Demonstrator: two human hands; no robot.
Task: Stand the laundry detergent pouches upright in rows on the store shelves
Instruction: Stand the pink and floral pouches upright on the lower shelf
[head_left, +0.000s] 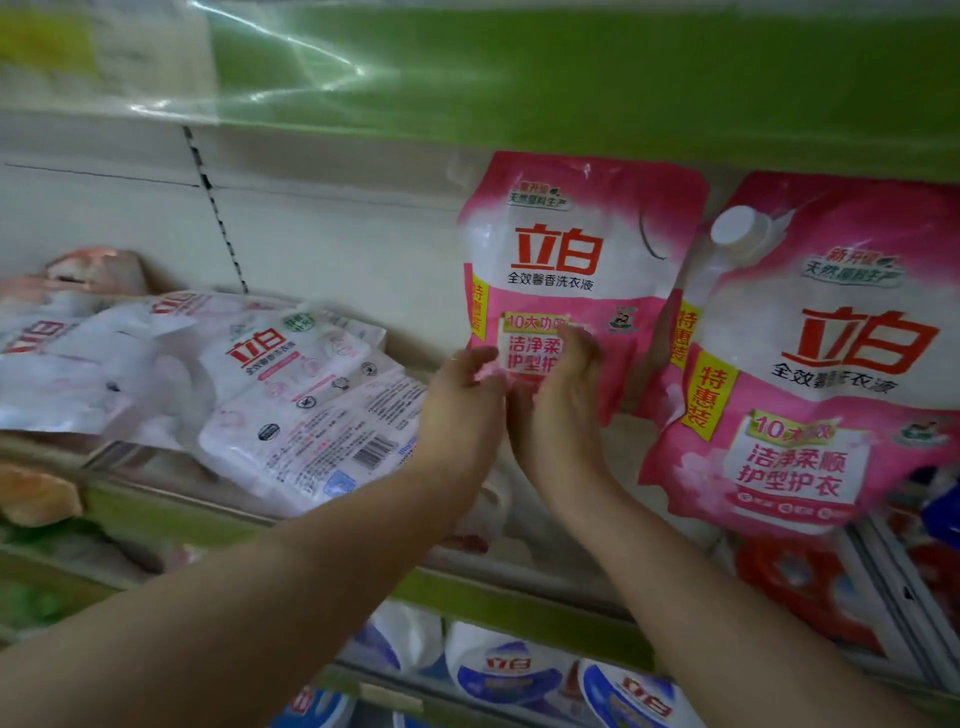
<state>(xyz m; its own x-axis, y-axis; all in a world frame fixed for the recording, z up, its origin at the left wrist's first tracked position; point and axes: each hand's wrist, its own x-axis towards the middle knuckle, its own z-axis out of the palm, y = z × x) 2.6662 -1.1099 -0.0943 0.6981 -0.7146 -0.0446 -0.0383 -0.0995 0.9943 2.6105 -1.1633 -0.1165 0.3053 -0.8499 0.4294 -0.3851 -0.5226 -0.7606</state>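
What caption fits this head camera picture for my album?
Both hands, left hand and right hand, steady an upright pink pouch on the shelf.

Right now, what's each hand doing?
Left hand: open, fingers on the lower edge of the upright pink pouch.
Right hand: open, palm pressed against the same pouch.

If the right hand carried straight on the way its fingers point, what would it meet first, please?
The right hand points up and forward, its fingers already at the upright pink pouch. It would likely press into that pouch's lower front first, though depth is unclear.
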